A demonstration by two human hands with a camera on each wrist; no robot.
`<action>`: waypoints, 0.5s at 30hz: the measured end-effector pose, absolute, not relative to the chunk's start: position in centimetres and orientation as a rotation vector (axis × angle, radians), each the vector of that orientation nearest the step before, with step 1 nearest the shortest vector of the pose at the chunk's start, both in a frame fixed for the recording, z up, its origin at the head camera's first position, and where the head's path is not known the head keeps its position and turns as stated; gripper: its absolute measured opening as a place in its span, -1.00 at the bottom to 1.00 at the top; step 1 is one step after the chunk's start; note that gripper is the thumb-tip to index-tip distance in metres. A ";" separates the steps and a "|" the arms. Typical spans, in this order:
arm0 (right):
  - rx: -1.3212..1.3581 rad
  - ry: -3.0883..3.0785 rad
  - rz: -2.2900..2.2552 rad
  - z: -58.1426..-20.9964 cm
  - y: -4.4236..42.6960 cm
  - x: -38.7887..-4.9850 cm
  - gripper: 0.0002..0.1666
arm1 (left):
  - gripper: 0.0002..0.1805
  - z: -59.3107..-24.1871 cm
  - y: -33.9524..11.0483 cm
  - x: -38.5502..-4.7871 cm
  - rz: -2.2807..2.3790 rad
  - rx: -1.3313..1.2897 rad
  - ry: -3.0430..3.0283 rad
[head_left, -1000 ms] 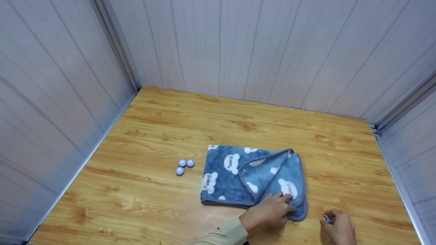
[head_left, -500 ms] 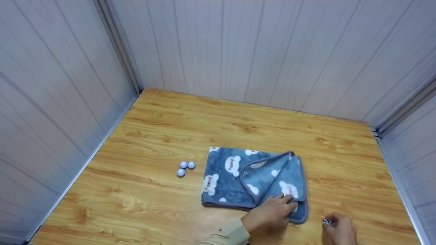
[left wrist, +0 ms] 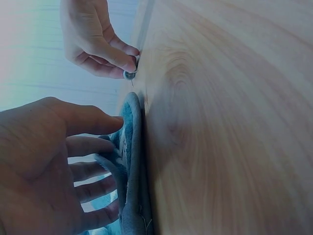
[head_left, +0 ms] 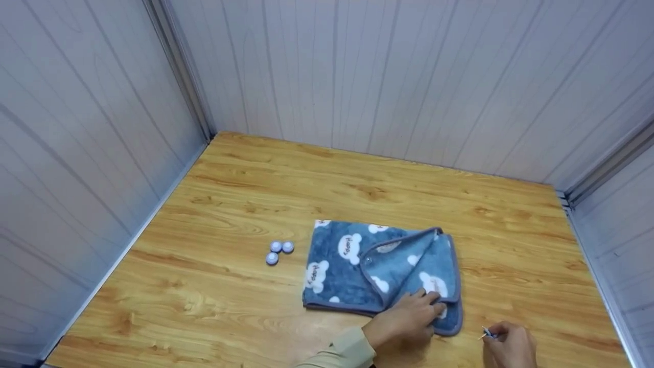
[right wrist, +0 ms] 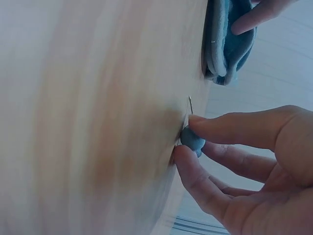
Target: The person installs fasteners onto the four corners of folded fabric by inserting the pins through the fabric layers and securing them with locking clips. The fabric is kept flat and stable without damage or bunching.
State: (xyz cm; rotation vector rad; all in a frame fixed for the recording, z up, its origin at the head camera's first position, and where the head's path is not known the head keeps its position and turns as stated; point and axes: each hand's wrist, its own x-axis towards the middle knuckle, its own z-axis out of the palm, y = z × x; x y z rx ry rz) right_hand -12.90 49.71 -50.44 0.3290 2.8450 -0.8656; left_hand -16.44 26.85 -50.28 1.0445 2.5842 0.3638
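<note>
A folded blue fleece blanket [head_left: 334,276] with white cloud prints lies on the wooden table, one flap turned back. My left hand [head_left: 409,314] rests on its front right part; in the left wrist view the fingers [left wrist: 98,188] are spread and fairly straight, touching the cloth. Just right of the blanket, my right hand [head_left: 512,345] pinches a small round-headed pin [right wrist: 192,139] between thumb and fingers. Its thin metal point [right wrist: 190,104] sticks out toward the blanket. Part of the round head is hidden by the fingertips.
Three small lavender round caps [head_left: 276,247] sit together left of the blanket. Pale panel walls [head_left: 332,76] close off the table [head_left: 245,189] at the back and both sides.
The pin has turned slightly in my right hand, showing more of its point. The upper layer's front edge has shifted back a little under my left hand.
</note>
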 end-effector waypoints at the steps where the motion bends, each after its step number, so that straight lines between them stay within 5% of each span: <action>1: 0.324 2.851 -0.863 -50.4 49.7 -12.8 -0.93 | -0.52 -50.3 26.9 -16.5 0.355 1.056 2.585; 15: 0.428 2.759 -0.899 -50.4 49.7 -12.8 -0.90 | -0.52 -50.5 26.8 -16.5 0.413 1.034 2.597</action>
